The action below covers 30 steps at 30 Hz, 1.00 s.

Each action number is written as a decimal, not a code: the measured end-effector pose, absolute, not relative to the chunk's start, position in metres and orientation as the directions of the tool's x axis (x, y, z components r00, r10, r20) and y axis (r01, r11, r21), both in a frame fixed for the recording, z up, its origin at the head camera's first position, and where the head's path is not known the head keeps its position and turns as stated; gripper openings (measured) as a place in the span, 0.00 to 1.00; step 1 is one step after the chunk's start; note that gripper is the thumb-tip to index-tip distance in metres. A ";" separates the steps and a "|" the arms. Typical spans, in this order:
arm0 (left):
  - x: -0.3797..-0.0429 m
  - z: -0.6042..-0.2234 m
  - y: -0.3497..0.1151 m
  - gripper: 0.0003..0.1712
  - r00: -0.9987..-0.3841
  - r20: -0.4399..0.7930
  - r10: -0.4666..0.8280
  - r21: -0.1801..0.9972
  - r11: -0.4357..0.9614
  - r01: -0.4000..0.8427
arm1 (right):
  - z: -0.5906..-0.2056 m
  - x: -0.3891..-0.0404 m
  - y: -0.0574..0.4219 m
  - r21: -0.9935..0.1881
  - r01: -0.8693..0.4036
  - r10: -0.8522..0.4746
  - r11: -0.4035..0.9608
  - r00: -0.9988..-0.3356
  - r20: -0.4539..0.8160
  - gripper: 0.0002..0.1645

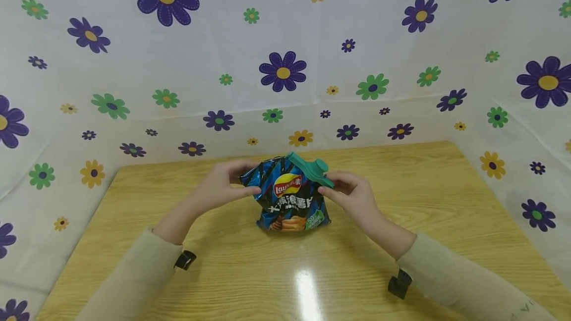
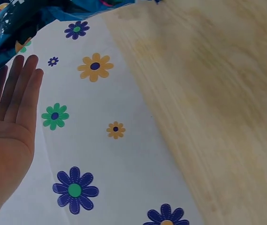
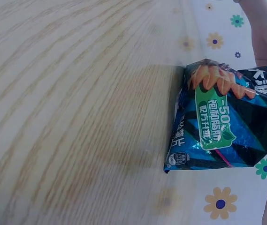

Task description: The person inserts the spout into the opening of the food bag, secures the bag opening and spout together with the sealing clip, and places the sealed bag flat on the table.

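Note:
A blue and black bag of potato chips (image 1: 292,199) stands upright on the table, its printed front towards me. Across its upper right corner slants a teal bag clip (image 1: 314,168) with a round knob. My right hand (image 1: 357,194) pinches the clip's lower right end, thumb in front at the bag's edge. On the other side my left hand (image 1: 218,187) holds the bag's upper left edge, thumb on the front and fingers partly hidden behind. Its palm and straight fingers (image 2: 18,89) show below the bag in the left wrist view. The bag's lower corner fills the right wrist view's right side.
The wooden table (image 1: 214,276) reaches back to a white curtain (image 1: 250,43) printed with flowers, which also runs along both sides. A black strap piece sits on each sleeve cuff, left (image 1: 185,260) and right (image 1: 399,284).

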<state>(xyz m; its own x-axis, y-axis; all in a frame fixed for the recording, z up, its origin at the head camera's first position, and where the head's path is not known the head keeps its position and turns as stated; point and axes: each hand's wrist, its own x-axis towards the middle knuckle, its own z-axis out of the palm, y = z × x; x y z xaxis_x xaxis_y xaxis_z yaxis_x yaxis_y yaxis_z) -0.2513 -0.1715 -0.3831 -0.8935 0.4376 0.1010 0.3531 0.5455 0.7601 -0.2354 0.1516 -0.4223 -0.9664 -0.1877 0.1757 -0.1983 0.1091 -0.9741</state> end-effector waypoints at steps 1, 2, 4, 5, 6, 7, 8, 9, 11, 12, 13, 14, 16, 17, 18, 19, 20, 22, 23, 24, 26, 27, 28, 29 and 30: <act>-0.251 -0.386 -0.172 0.29 -0.896 0.098 0.434 0.767 0.541 0.346 | -0.423 -0.235 0.152 -0.974 -0.199 -0.186 0.108 -0.966 0.177 0.17; -0.250 -0.388 -0.173 0.29 -0.898 0.092 0.430 0.774 0.536 0.336 | -0.423 -0.235 0.152 -0.974 -0.201 -0.185 0.108 -0.966 0.179 0.17; -0.249 -0.393 -0.174 0.29 -0.903 0.081 0.422 0.797 0.517 0.314 | -0.425 -0.235 0.153 -0.973 -0.202 -0.180 0.115 -0.967 0.179 0.17; -0.248 -0.395 -0.175 0.30 -0.906 0.075 0.416 0.804 0.512 0.302 | -0.426 -0.235 0.154 -0.973 -0.202 -0.178 0.116 -0.968 0.179 0.17; -0.247 -0.397 -0.175 0.30 -0.908 0.072 0.412 0.810 0.508 0.294 | -0.426 -0.235 0.154 -0.972 -0.203 -0.178 0.116 -0.967 0.181 0.17; -0.247 -0.399 -0.175 0.30 -0.910 0.069 0.408 0.816 0.501 0.287 | -0.427 -0.236 0.155 -0.972 -0.203 -0.177 0.117 -0.967 0.181 0.17; -0.246 -0.401 -0.174 0.31 -0.911 0.064 0.406 0.825 0.492 0.277 | -0.428 -0.236 0.156 -0.972 -0.204 -0.177 0.119 -0.967 0.182 0.17; -0.245 -0.403 -0.174 0.32 -0.914 0.059 0.402 0.828 0.491 0.269 | -0.429 -0.236 0.156 -0.971 -0.206 -0.177 0.121 -0.967 0.183 0.17; -0.242 -0.406 -0.172 0.33 -0.920 0.045 0.388 0.831 0.497 0.251 | -0.431 -0.237 0.156 -0.970 -0.213 -0.182 0.119 -0.965 0.190 0.16; -0.241 -0.407 -0.171 0.32 -0.925 0.036 0.377 0.830 0.505 0.238 | -0.432 -0.237 0.156 -0.970 -0.213 -0.185 0.117 -0.964 0.189 0.15; -0.240 -0.409 -0.170 0.31 -0.930 0.023 0.367 0.830 0.511 0.222 | -0.433 -0.238 0.156 -0.970 -0.212 -0.187 0.117 -0.964 0.188 0.15; -0.239 -0.410 -0.169 0.30 -0.933 0.018 0.358 0.828 0.518 0.215 | -0.433 -0.238 0.156 -0.971 -0.209 -0.188 0.116 -0.965 0.185 0.15; -0.238 -0.413 -0.167 0.28 -0.940 0.012 0.342 0.828 0.524 0.201 | -0.435 -0.238 0.156 -0.973 -0.201 -0.190 0.109 -0.965 0.178 0.15; -0.237 -0.415 -0.166 0.26 -0.942 0.012 0.335 0.827 0.526 0.198 | -0.435 -0.238 0.156 -0.975 -0.196 -0.191 0.104 -0.966 0.174 0.15; -0.237 -0.417 -0.166 0.26 -0.941 0.021 0.337 0.829 0.521 0.205 | -0.436 -0.238 0.156 -0.976 -0.192 -0.192 0.100 -0.966 0.171 0.15; -0.236 -0.419 -0.165 0.26 -0.940 0.028 0.339 0.830 0.516 0.211 | -0.437 -0.237 0.156 -0.977 -0.190 -0.194 0.099 -0.966 0.169 0.15; -0.236 -0.421 -0.164 0.26 -0.937 0.040 0.346 0.832 0.508 0.223 | -0.437 -0.237 0.157 -0.978 -0.188 -0.195 0.096 -0.967 0.166 0.15; -0.235 -0.424 -0.162 0.25 -0.935 0.046 0.351 0.837 0.498 0.228 | -0.438 -0.237 0.157 -0.978 -0.188 -0.197 0.088 -0.966 0.168 0.14; -0.235 -0.425 -0.161 0.24 -0.934 0.049 0.353 0.837 0.495 0.232 | -0.438 -0.237 0.157 -0.979 -0.187 -0.198 0.084 -0.966 0.167 0.14; -0.235 -0.427 -0.161 0.23 -0.933 0.051 0.356 0.840 0.491 0.233 | -0.439 -0.237 0.157 -0.980 -0.185 -0.197 0.079 -0.966 0.167 0.15; -0.235 -0.429 -0.159 0.21 -0.933 0.053 0.356 0.840 0.489 0.234 | -0.439 -0.237 0.156 -0.981 -0.184 -0.196 0.065 -0.966 0.168 0.15; -0.235 -0.430 -0.159 0.20 -0.936 0.050 0.349 0.842 0.490 0.228 | -0.438 -0.236 0.156 -0.981 -0.182 -0.195 0.061 -0.966 0.167 0.15; -0.235 -0.431 -0.158 0.19 -0.936 0.052 0.348 0.842 0.489 0.228 | -0.438 -0.236 0.156 -0.982 -0.182 -0.193 0.058 -0.967 0.167 0.15; -0.235 -0.432 -0.158 0.18 -0.937 0.054 0.344 0.842 0.489 0.228 | -0.438 -0.236 0.155 -0.982 -0.180 -0.190 0.058 -0.968 0.166 0.15; -0.235 -0.432 -0.158 0.17 -0.939 0.053 0.339 0.844 0.488 0.224 | -0.438 -0.236 0.155 -0.982 -0.179 -0.187 0.060 -0.968 0.165 0.16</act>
<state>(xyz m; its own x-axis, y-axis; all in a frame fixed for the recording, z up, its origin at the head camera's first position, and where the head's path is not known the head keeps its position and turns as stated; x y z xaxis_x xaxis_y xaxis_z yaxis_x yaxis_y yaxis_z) -0.2351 -0.1580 -0.4324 -0.9394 0.3387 0.0530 0.2235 0.4879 0.8438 -0.2358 0.1547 -0.4384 -0.9684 -0.1869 0.1648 -0.1788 0.0604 -0.9820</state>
